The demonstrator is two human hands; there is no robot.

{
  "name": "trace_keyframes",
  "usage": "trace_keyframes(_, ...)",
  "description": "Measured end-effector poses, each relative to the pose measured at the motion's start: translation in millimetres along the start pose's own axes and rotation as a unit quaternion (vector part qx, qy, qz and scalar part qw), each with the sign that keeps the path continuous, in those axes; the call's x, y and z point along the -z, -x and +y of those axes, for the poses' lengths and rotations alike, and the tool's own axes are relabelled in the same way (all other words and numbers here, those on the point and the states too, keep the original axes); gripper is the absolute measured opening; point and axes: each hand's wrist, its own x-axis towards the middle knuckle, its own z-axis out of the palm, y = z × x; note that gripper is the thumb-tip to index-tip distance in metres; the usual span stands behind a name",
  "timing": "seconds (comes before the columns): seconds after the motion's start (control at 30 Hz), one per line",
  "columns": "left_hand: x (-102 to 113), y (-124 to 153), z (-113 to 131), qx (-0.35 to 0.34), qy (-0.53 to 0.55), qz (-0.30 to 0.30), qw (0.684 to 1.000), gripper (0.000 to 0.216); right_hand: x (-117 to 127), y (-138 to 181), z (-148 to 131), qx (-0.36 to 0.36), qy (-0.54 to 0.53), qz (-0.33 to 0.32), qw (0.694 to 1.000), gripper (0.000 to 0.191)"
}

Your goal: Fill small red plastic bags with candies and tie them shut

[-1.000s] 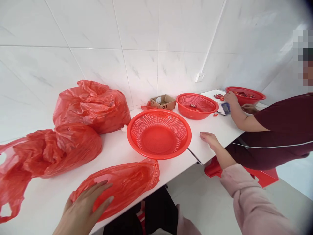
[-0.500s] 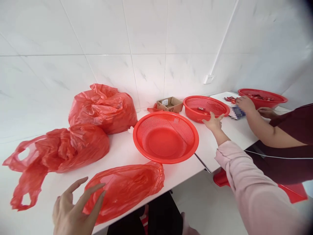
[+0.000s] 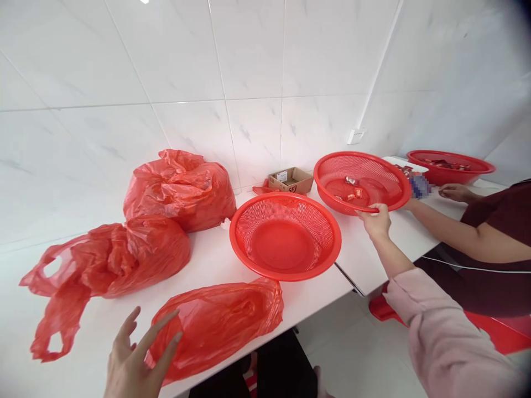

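Left hand [image 3: 135,356]: bare, at the near edge of the view; fingers spread apart and lightly bent, at the near end of a flattened, translucent red plastic bag [image 3: 219,320]. Contact between the two: cannot tell.

The flattened bag: lying lengthwise along the front edge of a white tabletop [image 3: 207,260].

Wide red round plastic basin with perforated walls [image 3: 277,243]: upright, just beyond the bag, its bare base showing.

Filled translucent red plastic bag with loop handles [image 3: 153,254]: on its side, to the left, handles trailing outward.

Bulky filled red plastic bag [image 3: 182,193]: behind it, touching, near the wall.

Right hand [image 3: 375,222]: arm extended, pink sleeve [image 3: 440,315]; fingers clamped on the near rim of a second red perforated basin, thumb above.

The second red perforated basin [image 3: 385,185]: beyond and right of the first, tilted; a few small wrapped packets [image 3: 354,193] inside. Contact of its base with the table: cannot tell.

Shallow open brown cardboard box [image 3: 305,185]: between the basins, near the wall.

Co-worker's forearm [image 3: 456,232], maroon sleeve: at far right.

Third red plastic basin [image 3: 460,176]: farthest, holding dark-red packets [image 3: 448,165].

White socket [image 3: 355,136]: on the tiled wall.
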Motion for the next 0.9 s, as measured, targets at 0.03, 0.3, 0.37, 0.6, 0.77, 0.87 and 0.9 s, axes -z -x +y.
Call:
trace_keyframes(0.03,0,0,3,0.008,0.019,0.008,1.000,0.040,9,4,-7,0.021,-0.003,0.016,1.000,0.038)
trace_keyframes(0.3,14,-8,23,0.081,0.183,-0.062,0.978,0.032,83,62,-96,0.205,-0.042,-0.071,0.975,0.039)
trace_keyframes(0.37,19,-13,26,0.134,0.246,-0.099,0.955,0.035,90,89,-116,0.227,-0.076,-0.149,0.959,0.035)
trace_keyframes(0.6,33,-20,44,0.241,0.433,-0.163,0.853,0.042,68,179,-156,0.220,-0.190,-0.382,0.877,0.026)
trace_keyframes(0.77,35,-15,40,0.241,0.453,-0.178,0.840,0.050,50,194,-170,0.225,-0.191,-0.420,0.858,0.024)
trace_keyframes(0.87,37,-11,32,0.243,0.444,-0.180,0.843,0.052,54,182,-170,0.185,-0.213,-0.392,0.876,0.026)
trace_keyframes(0.9,37,-11,30,0.240,0.440,-0.181,0.846,0.052,57,178,-168,0.176,-0.211,-0.372,0.887,0.027)
